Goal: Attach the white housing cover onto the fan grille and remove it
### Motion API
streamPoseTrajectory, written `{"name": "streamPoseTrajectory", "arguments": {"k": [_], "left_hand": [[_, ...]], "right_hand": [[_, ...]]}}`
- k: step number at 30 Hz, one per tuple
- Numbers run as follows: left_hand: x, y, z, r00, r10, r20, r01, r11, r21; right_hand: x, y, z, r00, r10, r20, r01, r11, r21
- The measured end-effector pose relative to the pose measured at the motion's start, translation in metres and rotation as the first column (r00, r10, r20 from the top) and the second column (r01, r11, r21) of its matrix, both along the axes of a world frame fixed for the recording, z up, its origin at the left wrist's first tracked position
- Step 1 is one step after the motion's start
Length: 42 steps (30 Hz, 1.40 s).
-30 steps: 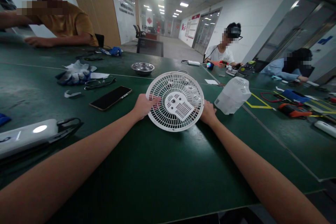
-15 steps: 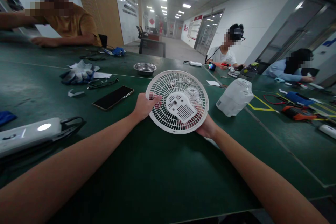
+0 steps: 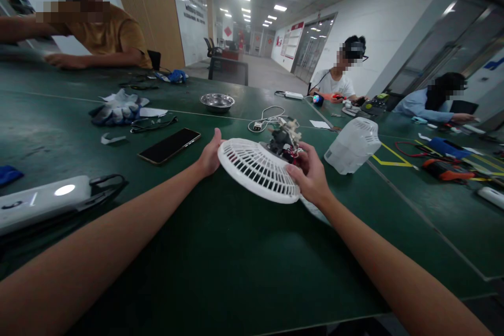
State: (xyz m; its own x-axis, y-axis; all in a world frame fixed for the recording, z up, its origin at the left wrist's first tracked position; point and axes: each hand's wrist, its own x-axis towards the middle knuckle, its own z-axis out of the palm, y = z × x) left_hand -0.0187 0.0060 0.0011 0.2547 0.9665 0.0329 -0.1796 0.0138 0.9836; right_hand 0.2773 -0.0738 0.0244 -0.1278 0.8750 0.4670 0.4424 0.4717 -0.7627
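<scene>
Head view. Stage, as judged: partly stripped fan, rear cover apparently off, inner workings bare. Left in place, by appearance: motor unit (image 3: 284, 139) on the upper side of the grille, with wiring attached; cord's connection to it not clear.

Main item: one fan grille (image 3: 258, 168), centre of frame, held above a dark green table (image 3: 244, 262). White, round, radially slotted, thick-rimmed; tilted, lower edge toward the viewer. Motor unit dark, with beige parts on top and red wires at its right.

Right hand (image 3: 313, 178): closed on the grille's right edge, thumb on the rim, fingers beside the wires. Left hand (image 3: 211, 156): at the grille's left edge, thumb raised off it, other fingers mostly hidden; grip or mere support, cannot tell.

Nearby: pale cord (image 3: 271, 109) with plug, behind the motor; translucent white housing (image 3: 352, 146), right of centre, apart from the grille; black phone (image 3: 170, 146), left of centre; metal bowl (image 3: 217, 103), upper middle.
</scene>
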Motion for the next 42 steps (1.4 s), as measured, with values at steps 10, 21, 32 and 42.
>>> {"name": "streamPoseTrajectory", "arguments": {"k": [10, 21, 32, 42], "left_hand": [[0.0, 0.007, 0.001, 0.999, -0.042, 0.016, 0.044, 0.965, -0.257], [0.001, 0.014, -0.006, 0.997, -0.027, -0.067, 0.016, 0.986, -0.164], [0.008, 0.002, 0.004, 0.995, 0.075, -0.063, -0.082, 0.99, -0.112], [0.004, 0.003, 0.003, 0.932, 0.127, -0.339, -0.085, 0.987, 0.136]], "right_hand": [[0.004, 0.014, -0.01, 0.915, 0.029, 0.402, -0.091, 0.987, 0.136], [0.036, 0.045, -0.017, 0.926, -0.292, 0.241, 0.231, 0.94, 0.25], [0.047, 0.072, -0.034, 0.922, -0.269, 0.277, 0.286, 0.958, -0.023], [0.033, 0.059, -0.006, 0.751, -0.314, -0.581, -0.027, 0.864, -0.502]]}}
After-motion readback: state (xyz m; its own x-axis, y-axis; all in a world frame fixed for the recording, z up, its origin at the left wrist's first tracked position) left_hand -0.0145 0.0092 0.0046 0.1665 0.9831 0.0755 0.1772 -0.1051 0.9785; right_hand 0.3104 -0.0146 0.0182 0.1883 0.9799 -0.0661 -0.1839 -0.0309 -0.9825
